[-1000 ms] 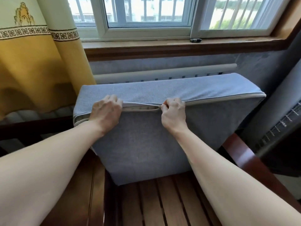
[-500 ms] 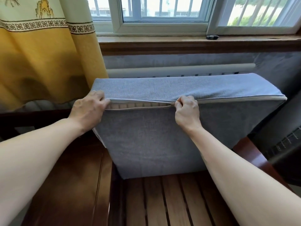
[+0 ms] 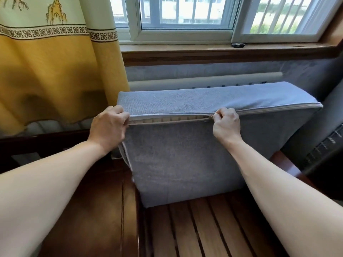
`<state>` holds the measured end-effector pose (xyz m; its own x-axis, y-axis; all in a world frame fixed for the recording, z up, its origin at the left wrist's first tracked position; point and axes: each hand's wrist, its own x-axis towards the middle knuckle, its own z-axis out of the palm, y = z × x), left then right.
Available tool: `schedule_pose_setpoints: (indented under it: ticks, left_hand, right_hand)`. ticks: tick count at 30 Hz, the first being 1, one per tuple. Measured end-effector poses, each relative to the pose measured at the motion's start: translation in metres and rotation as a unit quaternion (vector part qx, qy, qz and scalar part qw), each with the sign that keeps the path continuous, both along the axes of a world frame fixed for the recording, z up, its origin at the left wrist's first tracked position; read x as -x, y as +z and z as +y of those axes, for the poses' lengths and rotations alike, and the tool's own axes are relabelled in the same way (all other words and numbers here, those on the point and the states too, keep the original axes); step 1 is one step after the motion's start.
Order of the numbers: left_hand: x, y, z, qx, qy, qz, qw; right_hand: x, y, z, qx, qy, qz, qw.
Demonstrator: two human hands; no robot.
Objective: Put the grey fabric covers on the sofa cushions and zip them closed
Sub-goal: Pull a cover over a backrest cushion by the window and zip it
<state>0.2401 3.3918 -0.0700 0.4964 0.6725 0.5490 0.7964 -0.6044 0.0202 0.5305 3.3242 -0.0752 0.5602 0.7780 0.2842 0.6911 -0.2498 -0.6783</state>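
A sofa cushion in a grey fabric cover (image 3: pixel 185 154) stands on edge on the wooden slatted seat (image 3: pixel 204 229), its zip side facing up toward me. My left hand (image 3: pixel 109 127) grips the cover's left corner at the zip's end. With thumb and fingers, my right hand (image 3: pixel 225 125) pinches the zip pull (image 3: pixel 211 116) near the middle of the edge. Between my hands the zip gapes and cream foam (image 3: pixel 167 119) shows. Right of the pull, the zip (image 3: pixel 278 109) lies closed up to the right corner.
A yellow curtain (image 3: pixel 46 71) hangs at the left, close to the cushion's corner. Behind it run a white pipe (image 3: pixel 185 80) and a wooden window sill (image 3: pixel 204 51) with a small black object (image 3: pixel 238 45). Grey upholstery (image 3: pixel 332 108) rises at the right.
My left hand has slid from the top of the cushion out to its left corner. The right hand stays on the zip pull, which has hardly moved along the edge. The view shifted left.
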Motion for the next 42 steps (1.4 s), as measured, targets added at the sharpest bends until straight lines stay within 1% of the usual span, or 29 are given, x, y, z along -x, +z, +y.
schedule_pose_setpoints:
  ticks: [5, 10, 13, 17, 21, 24, 27, 31, 35, 38, 42]
  left_hand:
    - [0.006, -0.002, 0.005, 0.014, -0.035, -0.036, 0.999]
    - [0.009, -0.005, 0.007, 0.029, -0.04, -0.061, 0.997]
    - [0.014, -0.006, 0.009, 0.044, -0.057, -0.075, 0.995]
    - [0.019, -0.013, 0.009, 0.051, -0.082, -0.121, 0.988]
    - [0.02, -0.022, 0.001, 0.048, -0.018, -0.182, 0.982]
    - [0.019, -0.028, -0.002, 0.06, 0.016, -0.235, 0.97]
    - [0.016, -0.03, 0.001, 0.084, 0.022, -0.271, 0.959]
    - [0.014, -0.03, -0.001, 0.095, 0.024, -0.297, 0.95]
    - [0.009, -0.028, -0.005, 0.096, 0.033, -0.327, 0.94]
    - [0.003, -0.028, -0.01, 0.094, 0.063, -0.321, 0.94]
    - [-0.008, -0.031, -0.019, 0.083, 0.122, -0.243, 0.959]
  right_hand:
    - [0.025, 0.003, -0.001, 0.001, -0.045, -0.001, 0.999]
    - [0.105, 0.007, 0.012, 0.012, 0.039, -0.028, 0.999]
    - [0.154, 0.007, 0.023, 0.009, 0.071, -0.051, 0.996]
    - [0.188, 0.006, 0.03, 0.021, 0.105, -0.049, 0.993]
    - [0.184, 0.003, 0.027, 0.015, 0.117, -0.051, 0.992]
    - [0.176, -0.001, 0.024, 0.017, 0.14, -0.084, 0.986]
    - [0.169, -0.005, 0.027, 0.011, 0.15, -0.113, 0.982]
    - [0.161, -0.008, 0.037, -0.028, 0.128, -0.145, 0.981]
    - [0.151, -0.009, 0.051, -0.066, 0.176, -0.155, 0.97]
    - [0.147, -0.008, 0.059, -0.09, 0.217, -0.155, 0.959]
    - [0.136, -0.009, 0.063, -0.1, 0.266, -0.166, 0.944]
